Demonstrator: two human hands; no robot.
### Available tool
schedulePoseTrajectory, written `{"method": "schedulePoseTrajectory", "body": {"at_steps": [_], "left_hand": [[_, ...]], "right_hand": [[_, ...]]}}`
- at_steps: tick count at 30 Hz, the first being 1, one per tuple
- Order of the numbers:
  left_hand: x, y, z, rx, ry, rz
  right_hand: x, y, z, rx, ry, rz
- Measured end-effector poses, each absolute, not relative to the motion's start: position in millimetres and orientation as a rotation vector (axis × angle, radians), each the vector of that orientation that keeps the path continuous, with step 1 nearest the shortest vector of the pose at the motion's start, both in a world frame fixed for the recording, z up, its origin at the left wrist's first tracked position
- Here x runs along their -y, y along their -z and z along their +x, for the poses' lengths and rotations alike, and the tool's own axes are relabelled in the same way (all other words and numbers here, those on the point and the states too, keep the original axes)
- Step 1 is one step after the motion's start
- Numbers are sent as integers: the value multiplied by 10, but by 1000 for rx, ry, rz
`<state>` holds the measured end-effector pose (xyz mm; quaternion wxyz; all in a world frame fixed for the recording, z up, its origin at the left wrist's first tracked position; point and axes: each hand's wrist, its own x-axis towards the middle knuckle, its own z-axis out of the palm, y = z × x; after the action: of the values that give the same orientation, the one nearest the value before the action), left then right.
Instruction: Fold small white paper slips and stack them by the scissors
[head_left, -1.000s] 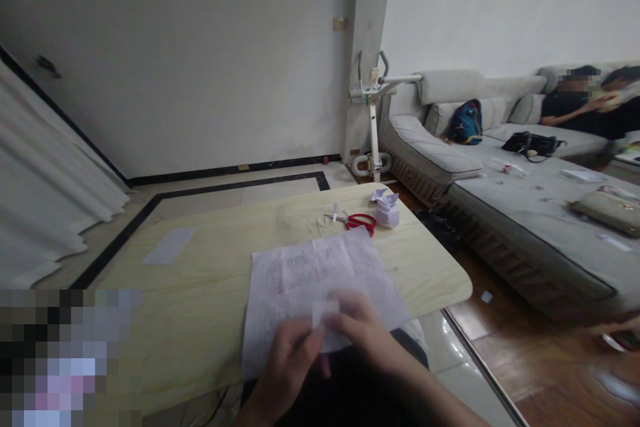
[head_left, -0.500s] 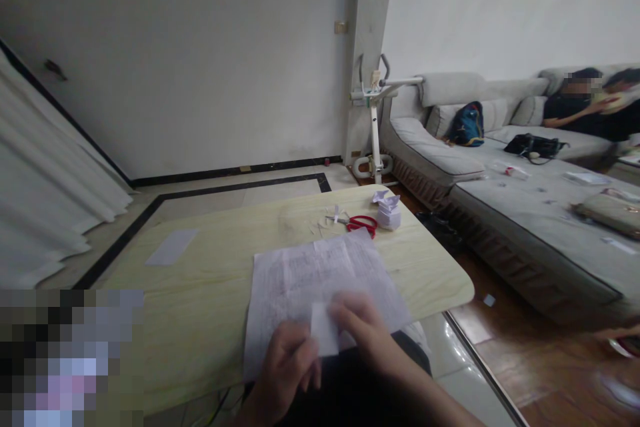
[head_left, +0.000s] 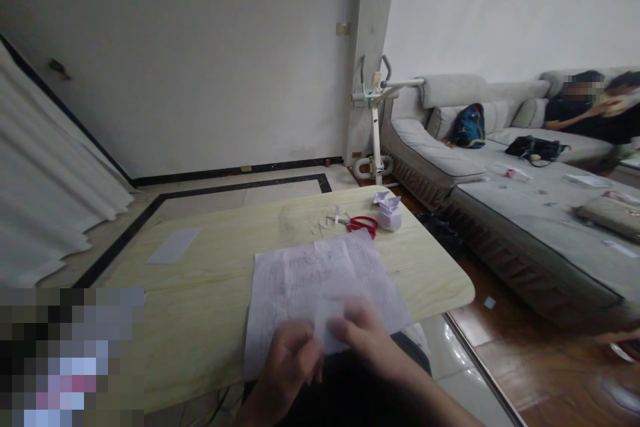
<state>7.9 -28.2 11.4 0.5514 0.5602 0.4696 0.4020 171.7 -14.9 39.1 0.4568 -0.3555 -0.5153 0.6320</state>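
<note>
Over the near edge of the table, my left hand (head_left: 295, 353) is closed on the left edge of a small white piece of paper (head_left: 327, 325). Gripping the same piece from the right, my right hand (head_left: 361, 330) has its thumb on the face of it; both hands are slightly blurred. Beneath them lies a large creased printed sheet (head_left: 295, 273), hanging a little over the table edge. Beyond the sheet are red-handled scissors (head_left: 363, 223), thin paper scraps (head_left: 320, 225) and folded white paper shapes (head_left: 389, 213).
A white paper strip (head_left: 174, 245) lies on the left of the wooden table (head_left: 210, 320). To the right stands a grey sofa (head_left: 530, 213) with a blue backpack (head_left: 469, 125) and a black bag (head_left: 537, 147). Two people (head_left: 575, 110) sit at its far end. White exercise equipment (head_left: 375, 120) stands behind the table.
My right hand has shifted slightly along the small paper, its thumb now further over the face. The paper has tilted a little and both hands still hold it.
</note>
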Motion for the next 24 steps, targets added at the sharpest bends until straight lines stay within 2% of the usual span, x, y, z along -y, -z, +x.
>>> {"method": "schedulePoseTrajectory", "body": {"at_steps": [10,24], "left_hand": [[271,-206,119,-1125,-1164,1275],[280,-217,120,-1203,-1159,1291]], "right_hand": [[91,-299,1700,1317,-1523,-939],[132,-279,1683,1266,-1481,-1046]]}}
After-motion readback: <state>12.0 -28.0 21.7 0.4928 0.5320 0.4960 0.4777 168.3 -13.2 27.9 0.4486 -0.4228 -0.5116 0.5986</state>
